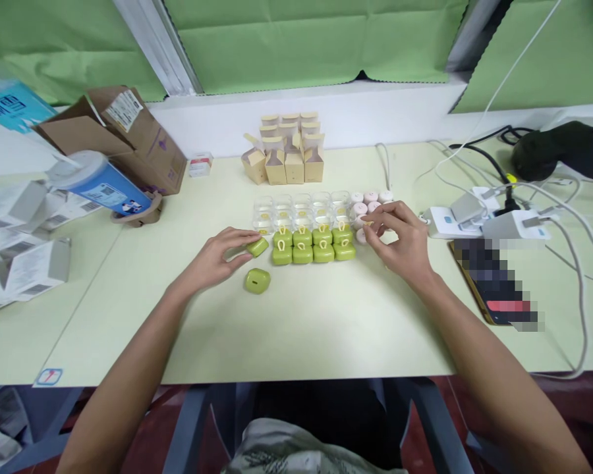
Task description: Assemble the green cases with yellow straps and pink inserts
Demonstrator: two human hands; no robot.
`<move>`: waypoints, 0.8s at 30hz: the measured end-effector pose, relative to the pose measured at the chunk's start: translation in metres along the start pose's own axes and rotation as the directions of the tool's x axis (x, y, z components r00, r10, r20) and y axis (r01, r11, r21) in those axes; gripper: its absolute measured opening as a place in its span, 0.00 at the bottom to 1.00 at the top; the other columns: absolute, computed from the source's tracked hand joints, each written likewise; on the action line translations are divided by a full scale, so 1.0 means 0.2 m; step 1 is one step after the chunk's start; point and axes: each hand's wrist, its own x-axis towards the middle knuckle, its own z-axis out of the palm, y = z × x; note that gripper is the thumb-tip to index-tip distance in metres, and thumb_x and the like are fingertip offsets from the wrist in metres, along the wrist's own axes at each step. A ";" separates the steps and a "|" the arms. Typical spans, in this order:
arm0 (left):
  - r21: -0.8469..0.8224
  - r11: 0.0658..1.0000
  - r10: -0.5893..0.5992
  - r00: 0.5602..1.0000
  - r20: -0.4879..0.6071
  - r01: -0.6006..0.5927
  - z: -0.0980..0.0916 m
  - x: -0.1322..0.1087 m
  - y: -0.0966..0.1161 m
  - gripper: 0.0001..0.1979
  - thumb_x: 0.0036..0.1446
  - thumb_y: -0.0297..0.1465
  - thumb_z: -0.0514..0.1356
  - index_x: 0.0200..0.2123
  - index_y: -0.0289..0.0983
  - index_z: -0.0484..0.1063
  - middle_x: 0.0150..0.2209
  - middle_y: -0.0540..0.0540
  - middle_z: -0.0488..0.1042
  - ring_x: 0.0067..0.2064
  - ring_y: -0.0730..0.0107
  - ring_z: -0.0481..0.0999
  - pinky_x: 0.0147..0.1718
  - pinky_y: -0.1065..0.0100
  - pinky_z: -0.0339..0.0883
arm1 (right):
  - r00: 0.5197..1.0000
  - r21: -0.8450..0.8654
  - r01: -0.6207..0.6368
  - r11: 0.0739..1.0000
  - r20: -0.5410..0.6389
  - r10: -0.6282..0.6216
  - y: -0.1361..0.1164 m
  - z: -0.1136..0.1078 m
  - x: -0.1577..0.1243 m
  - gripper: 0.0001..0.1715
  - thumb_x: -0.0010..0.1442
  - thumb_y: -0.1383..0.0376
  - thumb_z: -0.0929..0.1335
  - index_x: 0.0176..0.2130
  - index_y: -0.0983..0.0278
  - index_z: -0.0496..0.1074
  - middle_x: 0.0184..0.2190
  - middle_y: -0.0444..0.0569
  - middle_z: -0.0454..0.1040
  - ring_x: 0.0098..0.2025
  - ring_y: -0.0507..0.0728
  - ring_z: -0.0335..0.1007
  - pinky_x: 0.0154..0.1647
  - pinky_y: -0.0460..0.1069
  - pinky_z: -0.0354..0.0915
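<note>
My left hand (230,253) pinches a small glossy green case (257,247) between thumb and fingers, just left of the rows of similar cases. A loose green case (257,281) with a dark slot lies on the table below it. To the right stand two rows of green cases (302,254) with pale yellow loops on top. My right hand (398,238) is closed in a pinch at the right end of these rows; what its fingertips hold is too small to make out. Several pale pink round pieces (360,209) sit behind its fingertips, partly hidden. Clear plastic cases (301,203) line up behind the green ones.
Open small cardboard boxes (294,164) stand near the wall. At left are a large carton (151,141), a blue tub (111,187) in a holder and white boxes (39,266). Power adapters (508,224), cables and a phone (491,280) lie at right.
</note>
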 end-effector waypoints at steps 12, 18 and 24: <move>0.261 0.965 0.055 0.963 -0.264 0.016 0.12 0.01 0.05 0.17 0.71 0.44 0.69 0.54 0.41 0.88 0.50 0.39 0.87 0.54 0.54 0.82 0.52 0.54 0.79 | 0.996 -0.055 0.016 0.998 0.085 -0.012 0.02 -0.12 0.05 0.12 0.67 0.65 0.72 0.48 0.58 0.84 0.47 0.53 0.81 0.32 0.56 0.75 0.36 0.56 0.79; 0.183 0.983 0.060 0.983 -0.173 -0.028 0.07 0.01 0.05 0.16 0.74 0.41 0.64 0.56 0.42 0.87 0.55 0.41 0.88 0.57 0.54 0.82 0.60 0.49 0.78 | 0.983 -0.069 0.123 0.990 0.145 -0.112 0.07 -0.24 0.09 0.10 0.59 0.70 0.71 0.40 0.57 0.79 0.44 0.52 0.81 0.33 0.58 0.74 0.35 0.56 0.74; 0.119 0.992 0.070 0.980 -0.186 -0.048 0.08 0.01 0.04 0.18 0.75 0.43 0.65 0.59 0.41 0.86 0.58 0.40 0.88 0.59 0.54 0.84 0.61 0.50 0.79 | 0.956 -0.030 0.203 0.979 0.222 -0.191 0.11 -0.19 0.06 0.12 0.55 0.73 0.69 0.37 0.58 0.78 0.43 0.50 0.80 0.37 0.58 0.78 0.35 0.53 0.72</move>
